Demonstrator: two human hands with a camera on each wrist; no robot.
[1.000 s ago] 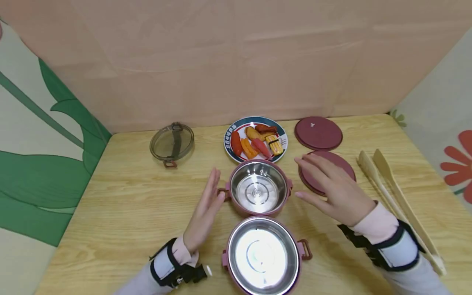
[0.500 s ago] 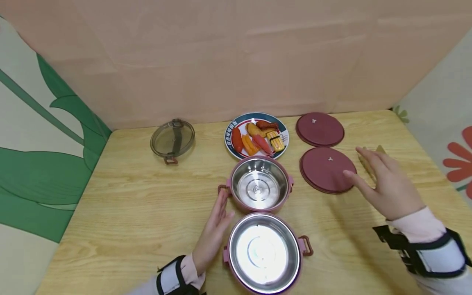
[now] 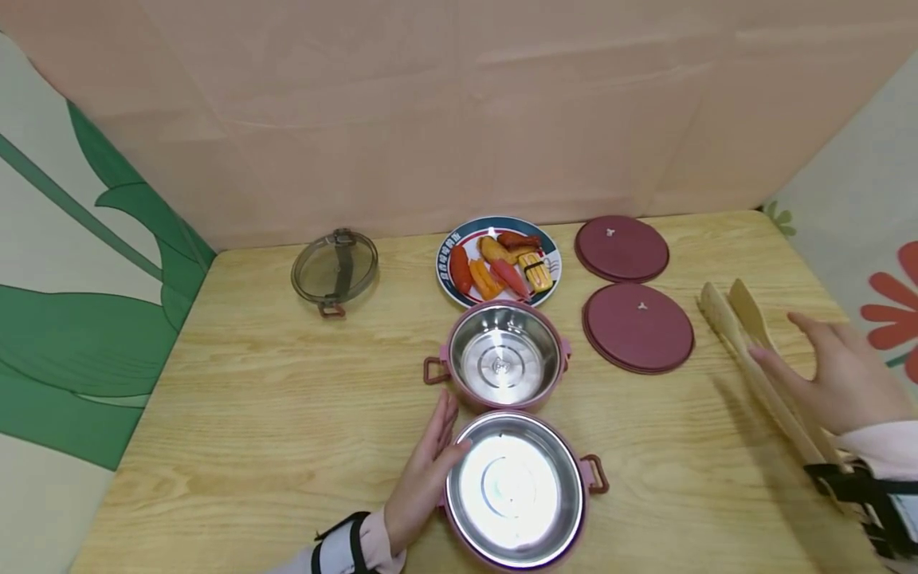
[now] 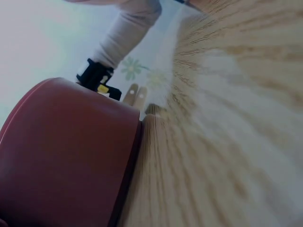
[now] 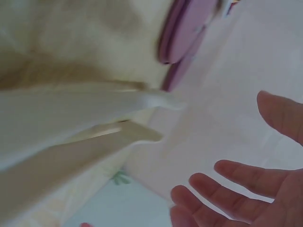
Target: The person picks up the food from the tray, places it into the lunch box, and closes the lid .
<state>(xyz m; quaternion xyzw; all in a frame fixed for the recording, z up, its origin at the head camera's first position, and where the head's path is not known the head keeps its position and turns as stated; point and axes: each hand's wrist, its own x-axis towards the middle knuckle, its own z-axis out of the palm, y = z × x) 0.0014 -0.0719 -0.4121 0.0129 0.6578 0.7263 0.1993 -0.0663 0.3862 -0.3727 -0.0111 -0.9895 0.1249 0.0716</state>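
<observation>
I see wooden tongs (image 3: 769, 402) at three o'clock, not yet gripped; right hand (image 3: 846, 379) spread, left hand (image 3: 425, 478) straight-fingered, both holding nothing.

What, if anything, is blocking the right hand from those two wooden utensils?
Nothing visible is. The right hand hovers by the wooden utensils, and no object shows between them. The nearer maroon disc lies to their left, out of the way.

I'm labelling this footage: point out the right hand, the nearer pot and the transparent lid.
Right hand (image 3: 849, 381), head view: hand's middle.
Nearer pot (image 3: 513, 496), head view: bare inner bottom.
Transparent lid (image 3: 333, 269), head view: see-through disc.
</observation>
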